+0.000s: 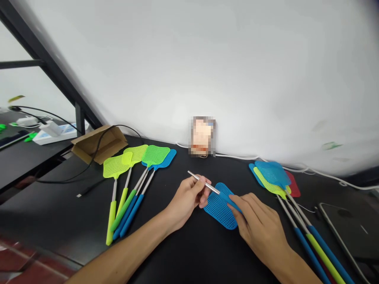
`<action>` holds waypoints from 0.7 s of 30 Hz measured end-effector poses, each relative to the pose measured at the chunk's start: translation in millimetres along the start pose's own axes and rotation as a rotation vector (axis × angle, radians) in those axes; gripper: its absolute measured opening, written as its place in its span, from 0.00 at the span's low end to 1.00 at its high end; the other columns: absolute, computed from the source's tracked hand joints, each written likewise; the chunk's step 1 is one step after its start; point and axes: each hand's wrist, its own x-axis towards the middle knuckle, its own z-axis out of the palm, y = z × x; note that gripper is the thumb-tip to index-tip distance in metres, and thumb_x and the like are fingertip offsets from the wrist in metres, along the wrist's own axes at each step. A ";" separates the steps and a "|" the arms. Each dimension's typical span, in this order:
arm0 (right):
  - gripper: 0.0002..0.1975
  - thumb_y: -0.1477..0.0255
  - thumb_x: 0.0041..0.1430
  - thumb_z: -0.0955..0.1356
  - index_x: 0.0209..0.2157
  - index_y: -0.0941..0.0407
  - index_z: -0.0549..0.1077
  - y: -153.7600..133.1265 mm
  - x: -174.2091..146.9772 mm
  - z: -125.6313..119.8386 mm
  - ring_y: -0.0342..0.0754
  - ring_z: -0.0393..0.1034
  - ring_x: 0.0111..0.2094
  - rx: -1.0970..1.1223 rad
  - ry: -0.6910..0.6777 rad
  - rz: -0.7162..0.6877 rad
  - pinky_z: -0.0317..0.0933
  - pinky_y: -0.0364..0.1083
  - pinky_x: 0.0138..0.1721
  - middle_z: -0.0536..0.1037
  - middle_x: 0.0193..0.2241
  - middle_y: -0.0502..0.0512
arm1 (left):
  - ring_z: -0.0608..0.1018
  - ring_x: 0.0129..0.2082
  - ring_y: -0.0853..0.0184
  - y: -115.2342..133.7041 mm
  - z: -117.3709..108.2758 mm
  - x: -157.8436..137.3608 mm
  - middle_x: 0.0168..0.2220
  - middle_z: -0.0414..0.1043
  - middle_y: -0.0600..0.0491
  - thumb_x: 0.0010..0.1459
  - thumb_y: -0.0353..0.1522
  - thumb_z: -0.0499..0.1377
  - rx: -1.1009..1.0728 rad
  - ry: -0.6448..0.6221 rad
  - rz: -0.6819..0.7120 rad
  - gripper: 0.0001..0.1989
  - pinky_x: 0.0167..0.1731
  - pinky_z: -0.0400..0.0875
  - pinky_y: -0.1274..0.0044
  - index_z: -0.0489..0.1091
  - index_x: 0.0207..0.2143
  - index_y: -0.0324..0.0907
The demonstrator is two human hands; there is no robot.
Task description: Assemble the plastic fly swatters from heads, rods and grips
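Observation:
My left hand [189, 193] pinches the silver metal rod of a fly swatter handle [212, 189], its bare tip pointing up and left. My right hand [260, 221] is closed round the blue grip at the other end. Beneath the handle lies a blue perforated fly swatter head [222, 215], partly hidden by both hands and the handle. I cannot see any join between that head and the rod.
Green, yellow and blue fly swatters [116, 165] lie to the left; blue, yellow and red swatters [272, 173] to the right. An open cardboard box [100, 146], a blurred upright device [202, 136], cables and a dark flat device [346, 228] surround them.

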 end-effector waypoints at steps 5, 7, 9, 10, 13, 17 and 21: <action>0.16 0.84 0.63 0.70 0.52 0.63 0.72 -5.8 -2.3 0.3 0.48 0.70 0.26 0.039 0.052 -0.013 0.64 0.48 0.28 0.76 0.26 0.53 | 0.63 0.20 0.75 -2.6 0.1 -1.1 0.24 0.65 0.58 0.66 0.44 0.62 0.020 -0.045 0.094 0.17 0.24 0.56 0.78 0.69 0.35 0.38; 0.14 0.83 0.65 0.69 0.52 0.61 0.72 -9.7 -3.4 1.0 0.46 0.68 0.24 0.137 0.038 0.067 0.64 0.47 0.27 0.74 0.24 0.50 | 0.63 0.20 0.75 -3.9 -0.7 -0.7 0.24 0.66 0.58 0.66 0.45 0.62 0.026 -0.048 0.098 0.18 0.24 0.56 0.78 0.69 0.36 0.38; 0.12 0.81 0.67 0.68 0.50 0.58 0.73 -14.5 -3.8 0.9 0.45 0.71 0.23 0.227 0.039 0.158 0.65 0.46 0.27 0.75 0.25 0.50 | 0.64 0.21 0.74 -4.9 -1.8 -0.1 0.23 0.66 0.57 0.65 0.46 0.63 0.032 -0.047 0.095 0.18 0.25 0.57 0.77 0.69 0.36 0.39; 0.10 0.79 0.68 0.67 0.49 0.57 0.73 -17.1 -3.6 0.3 0.45 0.71 0.23 0.267 0.039 0.207 0.65 0.45 0.27 0.77 0.26 0.50 | 0.64 0.21 0.74 -5.3 -2.4 0.3 0.23 0.66 0.57 0.65 0.47 0.63 0.034 -0.047 0.095 0.19 0.25 0.57 0.77 0.69 0.36 0.39; 0.05 0.73 0.69 0.67 0.45 0.54 0.74 -24.4 -2.5 -1.9 0.41 0.63 0.15 0.411 -0.017 0.408 0.57 0.42 0.18 0.74 0.22 0.46 | 0.65 0.21 0.73 -6.1 -3.6 1.4 0.23 0.67 0.57 0.63 0.48 0.64 0.039 -0.054 0.104 0.20 0.25 0.57 0.78 0.69 0.36 0.39; 0.11 0.62 0.70 0.66 0.36 0.53 0.73 -31.7 -0.5 -0.9 0.41 0.60 0.15 0.730 -0.183 0.738 0.49 0.41 0.16 0.70 0.19 0.45 | 0.64 0.20 0.74 -8.6 -1.9 1.9 0.22 0.66 0.57 0.63 0.49 0.64 0.083 -0.029 0.132 0.21 0.24 0.56 0.78 0.69 0.36 0.39; 0.20 0.55 0.74 0.59 0.32 0.53 0.67 -39.4 1.7 3.9 0.42 0.61 0.18 1.087 -0.343 0.944 0.54 0.41 0.20 0.67 0.16 0.45 | 0.63 0.21 0.73 -13.8 4.9 -1.1 0.24 0.64 0.58 0.65 0.51 0.60 0.127 0.043 0.126 0.22 0.25 0.58 0.78 0.69 0.36 0.39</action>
